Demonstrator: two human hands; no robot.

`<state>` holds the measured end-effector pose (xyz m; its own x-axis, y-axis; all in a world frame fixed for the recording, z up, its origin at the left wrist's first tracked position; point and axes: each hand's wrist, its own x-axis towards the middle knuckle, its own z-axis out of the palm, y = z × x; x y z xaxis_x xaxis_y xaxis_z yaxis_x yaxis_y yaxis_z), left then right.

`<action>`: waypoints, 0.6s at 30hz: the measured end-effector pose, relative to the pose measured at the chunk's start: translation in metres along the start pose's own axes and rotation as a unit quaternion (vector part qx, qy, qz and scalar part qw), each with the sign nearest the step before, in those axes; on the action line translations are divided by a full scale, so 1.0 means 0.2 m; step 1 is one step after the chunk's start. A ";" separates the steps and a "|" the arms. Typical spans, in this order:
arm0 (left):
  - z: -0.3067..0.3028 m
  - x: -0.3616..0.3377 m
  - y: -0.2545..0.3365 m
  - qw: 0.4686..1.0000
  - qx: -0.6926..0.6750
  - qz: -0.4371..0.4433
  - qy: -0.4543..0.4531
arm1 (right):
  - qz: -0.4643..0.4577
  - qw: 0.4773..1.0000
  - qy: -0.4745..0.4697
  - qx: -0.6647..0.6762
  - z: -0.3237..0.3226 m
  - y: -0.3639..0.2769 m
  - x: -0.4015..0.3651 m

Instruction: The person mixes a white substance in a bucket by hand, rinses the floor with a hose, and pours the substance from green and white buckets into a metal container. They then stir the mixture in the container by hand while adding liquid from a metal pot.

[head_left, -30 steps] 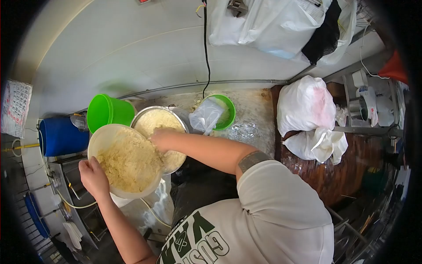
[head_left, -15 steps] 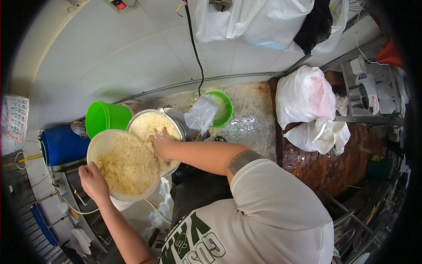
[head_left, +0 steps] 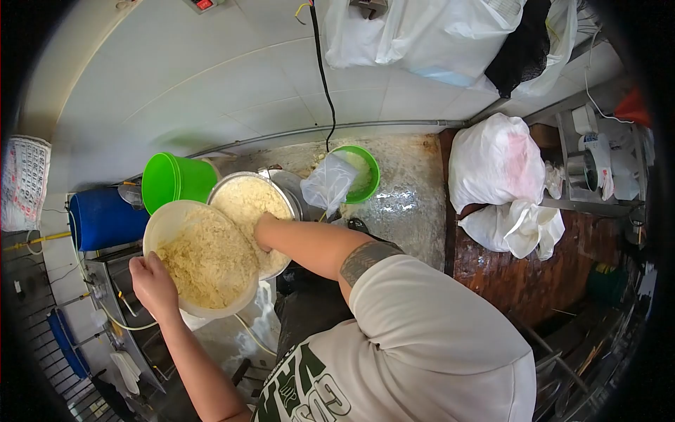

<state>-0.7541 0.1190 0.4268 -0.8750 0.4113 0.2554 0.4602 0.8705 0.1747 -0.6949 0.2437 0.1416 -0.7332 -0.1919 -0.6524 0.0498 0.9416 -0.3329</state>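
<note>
Left hand (head_left: 151, 285) grips cream tub (head_left: 165, 221) rim; right hand (head_left: 264, 231) buried in crumbs (head_left: 204, 260), grip hidden; scuffed counter (head_left: 408, 190) beyond steel pot (head_left: 294, 204).

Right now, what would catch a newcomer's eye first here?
The cream tub of pale crumbly mix stands out, tilted at centre left, with the left hand gripping its rim and the right hand dug into the mix over the metal bowl. Behind stands a bright green bucket.
</note>
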 end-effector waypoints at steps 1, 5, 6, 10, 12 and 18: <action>0.00 0.00 0.00 1.000 0.001 0.000 0.000 | -0.009 1.000 0.013 -0.004 0.01 0.00 0.00; 0.00 0.00 0.03 1.000 0.013 0.000 0.000 | -0.025 1.000 0.012 -0.005 -0.02 0.01 -0.06; 0.00 0.00 0.04 1.000 0.019 -0.002 -0.003 | -0.025 0.999 0.028 -0.002 -0.03 0.01 -0.10; 0.02 0.01 0.02 0.999 0.041 0.019 0.017 | -0.019 0.991 0.083 0.101 -0.09 0.03 -0.21; 0.02 0.01 0.04 0.999 0.035 0.007 0.008 | -0.010 0.984 0.082 0.159 -0.17 0.05 -0.38; 0.03 0.02 0.04 0.999 0.026 0.027 0.003 | -0.011 0.949 0.282 0.144 -0.03 -0.03 -0.63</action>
<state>-0.7553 0.1300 0.4241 -0.8484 0.4564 0.2681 0.4980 0.8599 0.1119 -0.6074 0.2646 0.2305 -0.9784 0.0434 -0.2023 0.1531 0.8094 -0.5669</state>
